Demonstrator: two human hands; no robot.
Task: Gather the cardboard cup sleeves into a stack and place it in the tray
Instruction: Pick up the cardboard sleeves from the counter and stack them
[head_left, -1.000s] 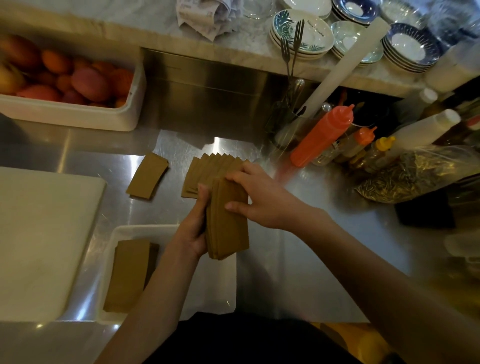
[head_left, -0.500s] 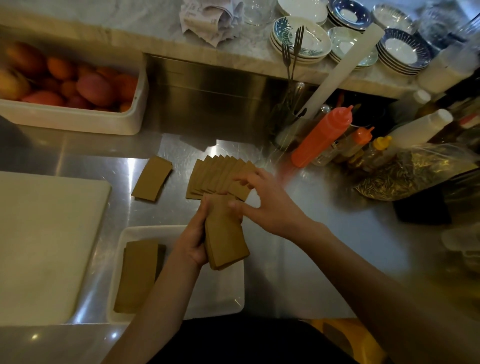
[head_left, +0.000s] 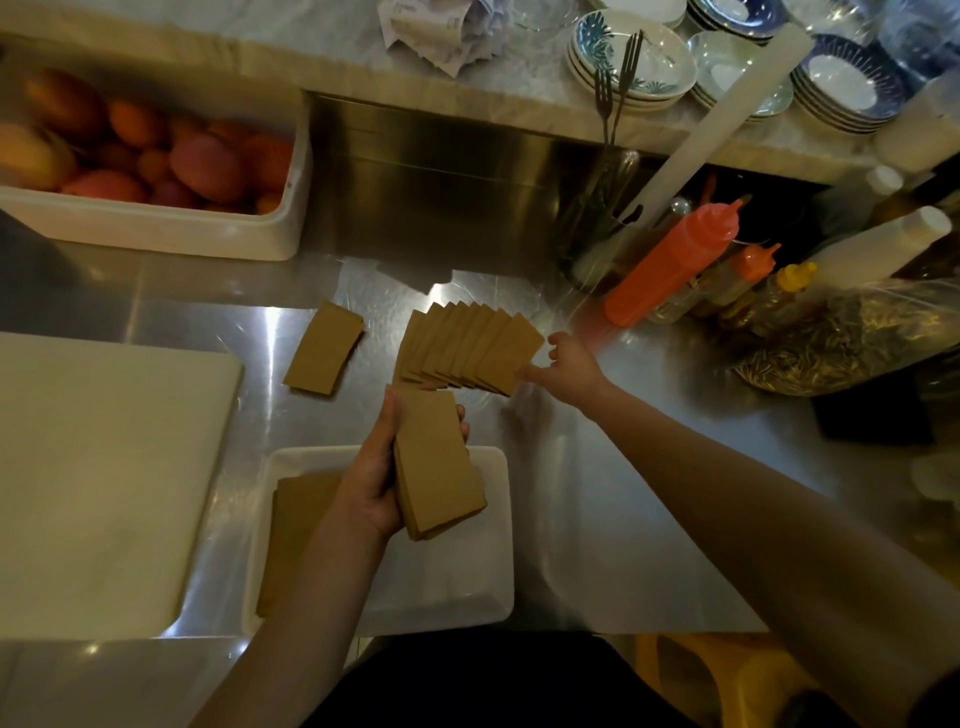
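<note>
Steel counter (head_left: 597, 519) with sleeves partly gathered, some already in the tray.

At far left a white cutting board (head_left: 104, 483) was left bare beside the work. A single sleeve (head_left: 323, 355) lay flat and alone on the steel, not yet collected. Below it, the white tray (head_left: 457, 587) was set close to the body, with an earlier stack (head_left: 301, 525) laid against its left side, seemingly to leave room for more. Above the tray, the left hand (head_left: 371, 483) was closed around a squared stack of sleeves (head_left: 436, 467), kept over the tray probably so it could be added to and set down. Further right, a fanned row of sleeves (head_left: 467, 353) lay overlapped on the counter, and the right hand (head_left: 569, 366) was placed at its right edge, fingers apart and touching the end sleeve, judged ready to push the fan together.
</note>
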